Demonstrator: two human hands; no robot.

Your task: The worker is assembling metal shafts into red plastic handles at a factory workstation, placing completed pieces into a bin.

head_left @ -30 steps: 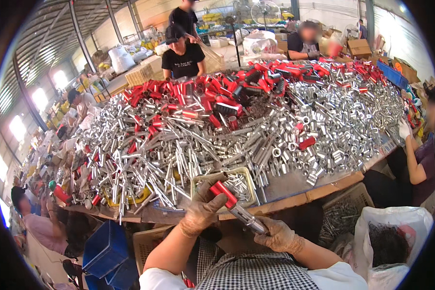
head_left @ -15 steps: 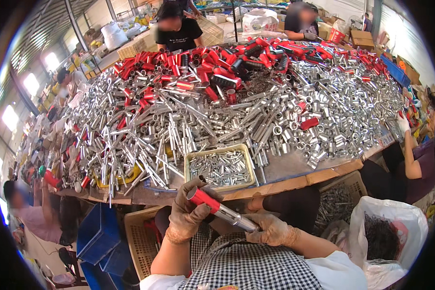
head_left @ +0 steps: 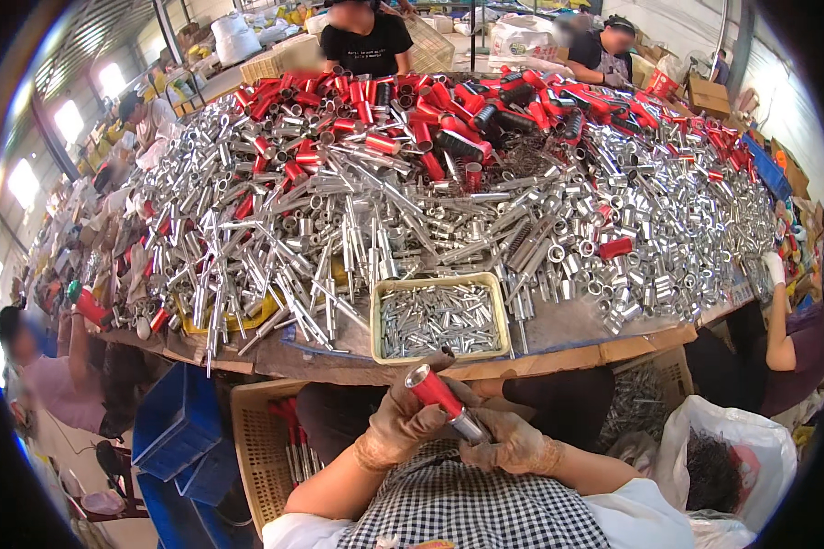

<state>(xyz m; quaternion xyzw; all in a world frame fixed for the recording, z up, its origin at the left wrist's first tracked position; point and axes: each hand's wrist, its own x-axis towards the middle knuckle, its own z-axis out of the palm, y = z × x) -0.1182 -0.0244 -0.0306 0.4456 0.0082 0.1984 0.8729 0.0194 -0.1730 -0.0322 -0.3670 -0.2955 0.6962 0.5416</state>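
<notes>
Both my hands wear stained work gloves and hold a metal tube [head_left: 438, 395] with a red sleeve and a silver end. My left hand [head_left: 401, 428] is closed round its red part. The open red end tilts up and away from me. My right hand [head_left: 513, 443] grips the silver end, which its fingers partly hide. Just beyond my hands, a cream tray [head_left: 376, 322] of small silver pins stands at the table's near edge. Heaps of silver rods [head_left: 288, 306] and short silver rings [head_left: 572, 265] spread over the table behind it.
Red-handled parts [head_left: 458, 119] lie piled at the back. Below the table's edge stand a tan crate [head_left: 252, 439] of red-handled rods at left, blue bins [head_left: 178, 421], and a white sack [head_left: 755, 425] of dark wiry pieces at right. Co-workers sit around the table.
My hands have moved closer together, and the tube has swung from slanting right to pointing more away from me. The right hand now covers more of the silver end. The view has shifted slightly.
</notes>
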